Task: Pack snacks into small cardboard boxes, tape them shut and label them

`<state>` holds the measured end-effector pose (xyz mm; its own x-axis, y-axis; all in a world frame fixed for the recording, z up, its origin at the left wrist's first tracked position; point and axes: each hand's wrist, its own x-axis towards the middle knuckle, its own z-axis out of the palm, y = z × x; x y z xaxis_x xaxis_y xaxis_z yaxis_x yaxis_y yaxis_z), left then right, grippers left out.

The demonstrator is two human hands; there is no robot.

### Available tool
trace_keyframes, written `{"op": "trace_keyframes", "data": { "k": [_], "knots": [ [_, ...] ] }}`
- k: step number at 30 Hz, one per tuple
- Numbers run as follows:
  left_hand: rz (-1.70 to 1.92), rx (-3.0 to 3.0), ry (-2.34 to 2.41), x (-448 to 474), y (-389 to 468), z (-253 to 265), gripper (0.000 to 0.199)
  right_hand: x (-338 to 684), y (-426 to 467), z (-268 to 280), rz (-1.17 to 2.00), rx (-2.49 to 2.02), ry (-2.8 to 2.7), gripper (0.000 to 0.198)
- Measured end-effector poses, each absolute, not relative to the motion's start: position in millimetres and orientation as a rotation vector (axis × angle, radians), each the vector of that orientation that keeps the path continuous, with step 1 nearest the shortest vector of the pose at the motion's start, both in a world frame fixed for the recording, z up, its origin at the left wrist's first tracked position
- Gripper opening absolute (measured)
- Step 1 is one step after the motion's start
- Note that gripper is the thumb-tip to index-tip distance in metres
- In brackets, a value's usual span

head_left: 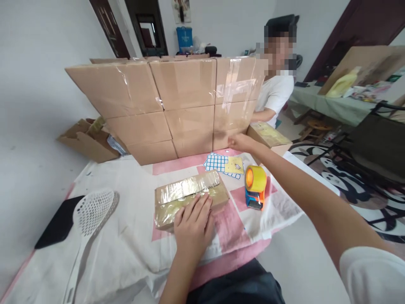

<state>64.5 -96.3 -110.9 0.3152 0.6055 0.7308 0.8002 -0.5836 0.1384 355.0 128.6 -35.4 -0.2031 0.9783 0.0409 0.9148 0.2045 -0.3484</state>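
My left hand (193, 219) lies with outstretched fingers on the top of a small cardboard box (163, 217) sealed with shiny clear tape. My right hand (240, 142) reaches far forward, its fingers drawn together in front of the stacked cartons; whatever may be between them I cannot make out. Just below it lie label sheets (217, 163) with blue-edged white stickers, partly covered by a yellow piece. A tape dispenser (255, 188) with a yellow roll stands right of the box, apart from both hands.
Large cardboard cartons (190, 90) form a wall at the back. A taped box (268, 134) stands right of them, near a person (280, 90) in white. A white skimmer (93, 213) and black flat object (58, 223) lie left. An opened carton (85, 137) sits back left.
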Motion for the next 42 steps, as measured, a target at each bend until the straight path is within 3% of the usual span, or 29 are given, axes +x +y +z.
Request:
{"op": "trace_keyframes", "data": {
  "k": [3,11,17,22,25,30,36,40,42],
  "knots": [
    [-1.137,-2.316,-1.254,65.6,-94.4,-108.7,0.038,398.3,133.2,-57.8,0.641,-1.866,-2.292,0.013],
    [-1.111,-2.296,-1.261,69.1,-93.3,-108.6,0.036,404.8,129.9,-105.6,0.982,-1.697,-2.281,0.022],
    [-1.074,-2.292,-1.296,68.8,-91.4,-106.8,0.036,405.1,129.9,-84.9,0.930,-1.560,-2.119,0.014],
    [-1.063,-2.428,-1.105,31.3,-85.4,-108.7,0.037,387.1,61.2,-55.3,0.879,-1.232,-1.768,0.017],
    [-1.091,-2.508,-1.057,3.3,-84.6,-111.2,0.034,345.8,-11.3,-73.9,1.011,-1.029,-1.696,0.011],
    [-0.994,-2.563,-0.958,-13.9,-84.4,-110.8,0.037,273.1,-73.5,-147.7,1.311,-0.889,-1.482,0.040],
    [-0.945,-2.529,-1.120,-28.9,-89.8,-126.0,0.048,243.9,-63.8,-178.2,1.126,-1.067,-1.489,0.049],
    [-1.570,-1.960,-1.806,-57.3,-81.1,-147.0,0.059,235.2,-63.8,-173.6,0.966,-1.208,-1.630,0.086],
    [-1.825,-1.780,-2.056,-64.4,-72.6,-151.0,0.058,226.8,-66.7,-170.9,1.034,-1.132,-1.704,0.090]
  ]
}}
